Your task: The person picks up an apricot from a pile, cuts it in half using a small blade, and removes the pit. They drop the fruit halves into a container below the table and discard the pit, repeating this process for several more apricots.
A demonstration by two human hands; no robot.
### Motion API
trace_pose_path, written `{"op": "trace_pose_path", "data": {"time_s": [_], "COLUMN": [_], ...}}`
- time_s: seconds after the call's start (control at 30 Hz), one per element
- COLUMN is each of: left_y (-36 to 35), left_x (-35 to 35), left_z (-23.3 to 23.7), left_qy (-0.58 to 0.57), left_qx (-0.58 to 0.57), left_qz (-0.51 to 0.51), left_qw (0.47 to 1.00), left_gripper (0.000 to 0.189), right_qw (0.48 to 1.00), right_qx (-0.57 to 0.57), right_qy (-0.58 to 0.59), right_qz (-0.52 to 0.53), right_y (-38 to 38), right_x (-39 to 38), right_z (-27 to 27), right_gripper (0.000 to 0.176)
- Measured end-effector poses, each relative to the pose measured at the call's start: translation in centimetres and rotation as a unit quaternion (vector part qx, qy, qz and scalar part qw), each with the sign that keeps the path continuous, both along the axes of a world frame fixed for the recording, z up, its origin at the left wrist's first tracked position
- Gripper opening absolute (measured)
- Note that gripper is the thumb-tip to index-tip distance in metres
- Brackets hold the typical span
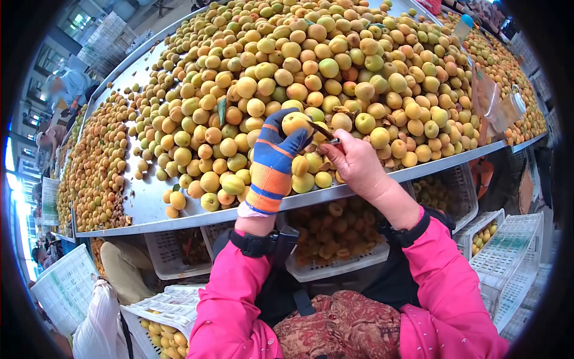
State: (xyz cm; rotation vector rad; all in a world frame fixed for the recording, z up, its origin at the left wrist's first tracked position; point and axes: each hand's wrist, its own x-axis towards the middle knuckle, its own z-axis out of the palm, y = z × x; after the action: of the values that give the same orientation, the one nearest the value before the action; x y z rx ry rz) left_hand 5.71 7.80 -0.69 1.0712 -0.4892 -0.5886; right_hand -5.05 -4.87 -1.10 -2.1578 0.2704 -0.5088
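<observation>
My left hand (276, 157), in a blue and orange striped glove, is wrapped round a yellow apricot (295, 122) above the front of the fruit heap. My bare right hand (356, 160) grips a small knife (323, 131) by its dark red handle, its blade pointing left against the apricot's right side. How deep the blade sits cannot be made out. Loose apricots (302, 182) lie just below and between both hands, on the metal table (149, 210).
Below the table edge stand white crates, one holding apricot pieces (335, 230) between my knees. More crates (511, 251) stack at right, and another with apricots (170, 308) at lower left. A blue-capped bottle (463, 27) and a jar (512, 107) stand right. Co-workers (73, 84) are at left.
</observation>
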Motion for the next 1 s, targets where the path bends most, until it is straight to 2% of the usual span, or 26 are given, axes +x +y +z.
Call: {"op": "trace_pose_path", "data": {"time_s": [0.03,0.1,0.17,0.27,0.37,0.4,0.43,0.47,0.5,0.53,0.57,0.6,0.63,0.67,0.7,0.77,0.8,0.83,0.9,0.93,0.97,1.0], "left_y": [-0.3,-0.8,-1.1,-1.6,-2.2,-2.0,-1.6,-1.2,-1.1,-1.4,-1.6,-1.9,-2.2,-2.2,-2.2,-2.0,-1.8,-1.7,-1.5,-1.8,-2.0,-2.3], "left_x": [-0.3,-1.0,-1.0,-1.2,-1.0,-0.2,0.1,0.3,0.3,0.3,0.3,0.2,0.0,-0.5,-0.4,0.3,0.6,0.7,0.4,0.2,-0.4,-1.0], "left_z": [-0.2,-0.8,-1.6,-2.1,-2.2,-2.5,-1.4,0.0,0.8,-0.5,-1.3,-1.2,-1.0,-0.7,-0.8,-1.1,-0.7,-0.3,0.5,-0.1,-0.4,-0.6], "left_qy": [-0.001,0.123,0.132,0.26,0.284,0.195,0.195,0.06,-0.075,0.019,0.019,0.132,0.241,0.271,0.271,0.151,0.061,0.061,-0.027,0.021,0.02,0.111], "left_qx": [0.0,-0.119,-0.117,-0.16,-0.161,-0.126,-0.127,-0.047,0.034,-0.069,-0.069,-0.125,-0.179,-0.18,-0.179,-0.062,-0.045,-0.044,-0.016,-0.074,-0.074,-0.098], "left_qz": [-0.001,-0.046,-0.052,-0.114,-0.107,-0.094,-0.094,-0.075,-0.053,-0.066,-0.066,-0.069,-0.071,-0.067,-0.067,0.035,0.035,0.035,0.04,0.017,0.017,-0.009], "left_qw": [1.0,0.984,0.983,0.945,0.939,0.968,0.968,0.994,0.995,0.995,0.995,0.981,0.951,0.943,0.943,0.986,0.997,0.997,0.999,0.997,0.997,0.989], "left_gripper": [0.039,0.035,0.041,0.047,0.048,0.048,0.048,0.047,0.046,0.046,0.046,0.047,0.047,0.048,0.048,0.045,0.042,0.042,0.037,0.035,0.035,0.035], "right_qw": [1.0,0.999,0.999,0.994,0.99,0.99,0.988,0.988,0.988,0.99,0.992,0.988,0.988,0.991,0.994,0.994,0.992,0.989,0.989,0.99,0.991,0.995], "right_qx": [0.0,0.018,0.036,0.097,0.124,0.135,0.146,0.143,0.143,0.128,0.113,0.137,0.138,0.123,0.107,0.1,0.114,0.129,0.127,0.123,0.119,0.091], "right_qy": [-0.001,-0.014,-0.008,-0.054,-0.062,-0.049,-0.037,0.001,0.001,-0.001,-0.003,0.052,0.05,0.028,0.007,0.024,0.033,0.042,0.057,0.052,0.048,0.033], "right_qz": [-0.001,-0.036,-0.031,-0.024,-0.017,0.01,0.037,0.059,0.057,0.055,0.053,0.039,0.039,0.031,0.024,0.027,0.043,0.058,0.055,0.044,0.033,0.012], "right_y": [0.6,1.7,2.3,2.9,2.4,1.8,1.0,0.2,0.0,0.1,0.4,0.9,0.8,0.8,0.6,-0.7,-1.2,-1.6,-1.4,-0.8,-0.2,0.4], "right_x": [0.2,0.5,0.7,0.9,0.8,0.6,0.5,0.0,-0.3,-0.7,-1.0,-1.3,-1.2,-1.2,-1.1,-1.4,-1.5,-1.7,-2.0,-1.9,-1.7,-1.5], "right_z": [-0.2,-0.2,-0.4,-1.0,-0.9,-0.2,0.6,1.4,1.4,1.4,1.3,1.0,1.0,1.0,1.0,1.6,2.0,2.5,2.9,2.6,2.2,1.5], "right_gripper": [0.028,0.025,0.024,0.023,0.022,0.022,0.022,0.022,0.022,0.021,0.021,0.02,0.02,0.019,0.018,0.018,0.019,0.019,0.02,0.021,0.021,0.021]}}
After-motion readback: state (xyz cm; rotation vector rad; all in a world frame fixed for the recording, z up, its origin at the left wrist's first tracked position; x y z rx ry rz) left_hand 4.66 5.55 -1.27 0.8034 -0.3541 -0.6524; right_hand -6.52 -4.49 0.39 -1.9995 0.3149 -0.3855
